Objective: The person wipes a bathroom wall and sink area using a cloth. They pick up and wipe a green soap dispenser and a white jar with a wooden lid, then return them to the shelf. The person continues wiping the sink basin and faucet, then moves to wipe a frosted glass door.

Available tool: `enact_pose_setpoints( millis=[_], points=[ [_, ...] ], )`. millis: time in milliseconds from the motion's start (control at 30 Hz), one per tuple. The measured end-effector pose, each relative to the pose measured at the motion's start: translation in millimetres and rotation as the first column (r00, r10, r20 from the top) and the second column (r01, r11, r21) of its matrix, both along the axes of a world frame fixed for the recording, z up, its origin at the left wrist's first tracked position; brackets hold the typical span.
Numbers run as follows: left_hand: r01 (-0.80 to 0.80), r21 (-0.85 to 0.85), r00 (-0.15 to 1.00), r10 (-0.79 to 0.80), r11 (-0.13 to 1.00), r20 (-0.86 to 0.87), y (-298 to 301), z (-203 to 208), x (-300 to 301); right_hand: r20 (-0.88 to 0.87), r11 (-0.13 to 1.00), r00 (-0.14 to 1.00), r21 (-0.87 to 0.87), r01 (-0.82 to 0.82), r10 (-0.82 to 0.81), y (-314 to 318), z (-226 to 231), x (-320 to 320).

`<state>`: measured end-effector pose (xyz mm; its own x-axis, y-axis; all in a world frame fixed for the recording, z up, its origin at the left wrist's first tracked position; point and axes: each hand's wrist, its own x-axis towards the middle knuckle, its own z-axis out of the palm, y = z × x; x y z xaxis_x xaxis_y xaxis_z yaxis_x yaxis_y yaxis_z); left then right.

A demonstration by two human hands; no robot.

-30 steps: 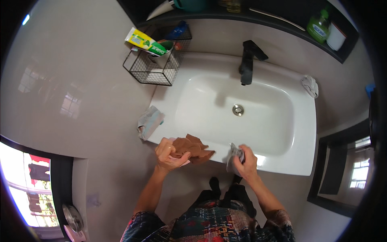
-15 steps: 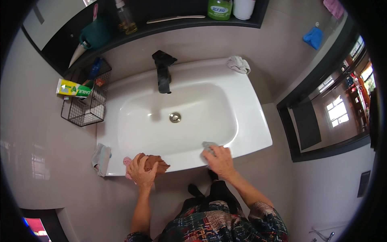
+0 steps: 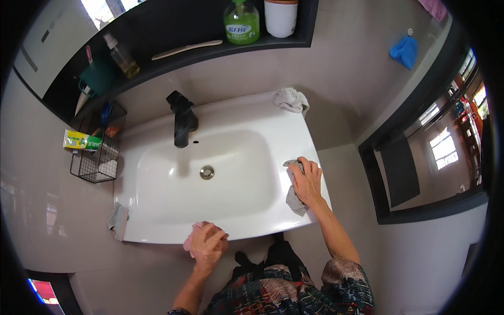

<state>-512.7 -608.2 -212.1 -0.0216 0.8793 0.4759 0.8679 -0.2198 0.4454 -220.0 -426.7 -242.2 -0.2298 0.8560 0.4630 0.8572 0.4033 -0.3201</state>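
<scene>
Pink cloth (image 3: 190,241) partly hidden

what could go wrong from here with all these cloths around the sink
The pink cloth in the left hand is at the front edge of the sink, so it could drop to the floor if the fingers loosen. The folded grey cloth at the front left corner hangs past the edge and might slide off if nudged. The yellow-and-green pack juts out of the wire basket, so a bump could tip it out.
</scene>
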Motion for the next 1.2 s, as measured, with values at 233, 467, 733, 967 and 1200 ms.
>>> enact_pose_setpoints(
  millis=[233,467,733,967,1200],
  points=[
    [-0.051,0.034,0.997,0.053,0.998,-0.062,38.3,0.2,78.1,0.075,0.994,0.994,0.067,-0.090,0.085,95.8,4.0,22.8],
    [-0.099,0.091,0.994,0.103,0.991,-0.034,45.1,-11.0,88.6,-0.088,0.997,0.994,0.039,-0.069,0.072,158.5,-9.5,23.5],
    [-0.234,0.169,0.967,0.248,0.957,-0.064,52.0,-12.3,95.3,-0.083,0.925,0.960,-0.301,0.232,-0.267,252.4,13.1,28.4],
    [-0.250,0.174,0.962,0.265,0.952,-0.071,46.1,-24.6,95.0,-0.287,0.914,0.951,0.405,0.015,0.112,226.1,48.0,-36.2],
    [-0.249,0.149,0.959,0.266,0.957,-0.103,49.2,-21.3,94.8,-0.264,0.990,0.965,0.135,0.034,0.003,227.0,20.0,-106.5]
  ],
)
